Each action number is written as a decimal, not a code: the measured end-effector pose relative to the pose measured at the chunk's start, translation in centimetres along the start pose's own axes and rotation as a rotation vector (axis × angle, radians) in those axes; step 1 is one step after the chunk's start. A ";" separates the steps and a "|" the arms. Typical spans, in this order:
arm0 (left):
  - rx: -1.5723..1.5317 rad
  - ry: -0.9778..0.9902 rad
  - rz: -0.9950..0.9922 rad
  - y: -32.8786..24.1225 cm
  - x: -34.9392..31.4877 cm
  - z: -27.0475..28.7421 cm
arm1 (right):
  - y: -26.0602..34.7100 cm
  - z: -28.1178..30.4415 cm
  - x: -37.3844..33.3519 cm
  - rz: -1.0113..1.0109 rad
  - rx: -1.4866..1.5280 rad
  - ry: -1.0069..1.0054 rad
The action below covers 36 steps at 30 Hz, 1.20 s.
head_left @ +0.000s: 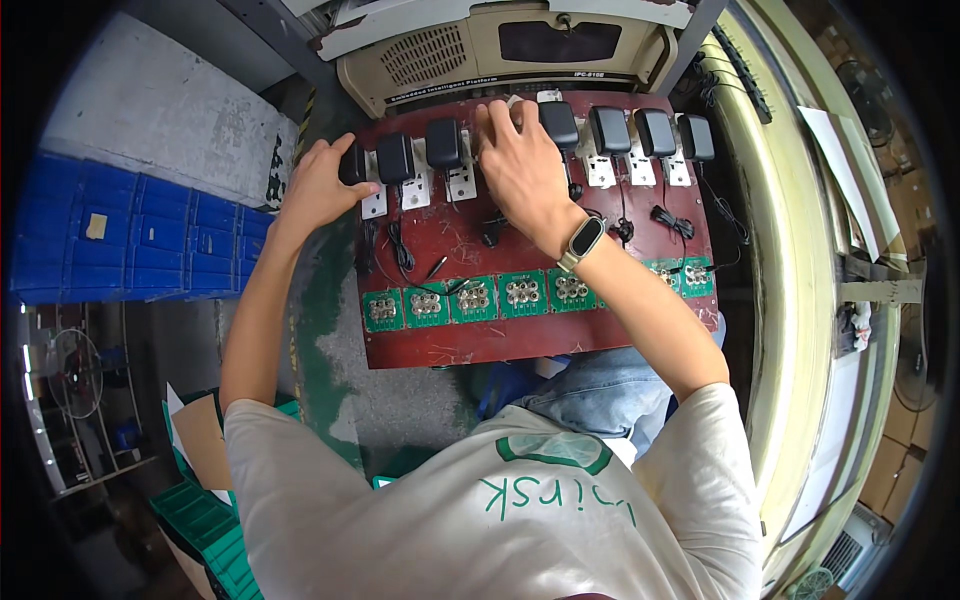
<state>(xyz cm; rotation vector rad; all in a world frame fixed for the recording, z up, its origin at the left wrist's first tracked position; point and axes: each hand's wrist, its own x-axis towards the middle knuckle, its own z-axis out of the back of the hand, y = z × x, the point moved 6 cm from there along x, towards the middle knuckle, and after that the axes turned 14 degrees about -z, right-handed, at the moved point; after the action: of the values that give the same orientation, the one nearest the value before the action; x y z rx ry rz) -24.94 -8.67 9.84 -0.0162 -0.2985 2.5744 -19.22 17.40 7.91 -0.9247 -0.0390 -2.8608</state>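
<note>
A row of black power adapters stands in white sockets along the far part of a dark red board [440, 345]. At the row's left end, my left hand [318, 182] has its thumb and fingers around the leftmost power adapter [352, 164]. My right hand [525, 170], with a watch at the wrist, curls down between a power adapter [444, 143] on its left and another adapter [558, 124] on its right. Whatever its closed fingers grip is hidden beneath them. Nearer to me lies a row of green circuit boards [522, 293] with round metal contacts; my right forearm covers part of it.
Coiled black cables [400, 250] lie between adapters and circuit boards. A beige metal case [500, 50] stands behind the red board. Blue bins [150, 235] are stacked at left, green crates [205, 530] at lower left. A pale yellow rail [765, 250] runs along the right.
</note>
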 end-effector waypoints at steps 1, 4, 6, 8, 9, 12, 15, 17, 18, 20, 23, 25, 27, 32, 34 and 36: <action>-0.001 0.032 0.013 -0.2 0.0 0.2 | -0.1 0.0 -0.1 0.011 -0.002 -0.003; 0.001 0.086 0.039 -1.0 -0.5 0.5 | 0.0 0.7 -0.1 0.038 -0.007 -0.019; 0.227 -0.110 -0.103 -2.7 -1.0 0.8 | -0.1 1.0 0.0 0.004 0.016 0.068; 0.452 -0.313 -0.244 -4.8 -1.3 1.0 | -0.5 1.2 0.2 -0.028 0.032 0.151; 0.259 -0.281 -0.365 -6.8 -0.6 1.0 | -0.5 1.3 0.1 -0.025 0.024 0.151; 0.089 -0.183 -0.485 -9.9 2.4 -2.8 | -0.8 2.4 -0.4 -0.022 0.136 0.079; 0.173 -0.157 -0.524 -10.3 3.2 -4.6 | -1.9 3.2 -0.7 -0.046 0.210 0.049; 0.287 -0.235 -0.522 -10.7 2.7 -4.5 | -2.6 3.9 -1.1 -0.081 0.303 0.042; 0.344 -0.273 -0.519 -10.9 2.4 -4.5 | -3.1 4.3 -1.4 -0.098 0.349 0.039; 0.055 -0.554 -0.339 -12.9 -1.7 -1.9 | -2.8 8.6 -3.1 -0.165 0.455 -0.040; -0.652 -0.392 0.218 -16.8 -6.1 -4.1 | -6.9 10.6 -6.7 -0.358 0.544 0.298; -1.022 -0.614 0.397 -17.1 -8.1 -9.2 | -5.7 9.4 -7.0 -0.375 0.574 0.375; -1.196 -0.705 0.412 -17.5 -7.4 -14.3 | -4.8 7.4 -7.2 -0.457 0.610 0.500; -1.810 -0.559 0.465 -15.2 -5.8 -14.5 | -5.2 3.4 -6.3 -0.641 0.906 0.863; -1.943 -0.464 0.487 -14.2 -7.1 -12.9 | -5.0 2.8 -6.3 -0.692 1.011 0.971; -2.057 -0.361 0.563 -14.0 -9.1 -10.0 | -4.9 4.1 -5.3 -0.749 1.088 1.062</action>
<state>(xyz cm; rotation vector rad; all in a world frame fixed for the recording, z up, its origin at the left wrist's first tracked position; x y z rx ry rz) -9.18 0.28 2.71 -0.3908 -3.0288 1.4226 -13.27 23.16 8.28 0.9491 -1.8190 -2.6790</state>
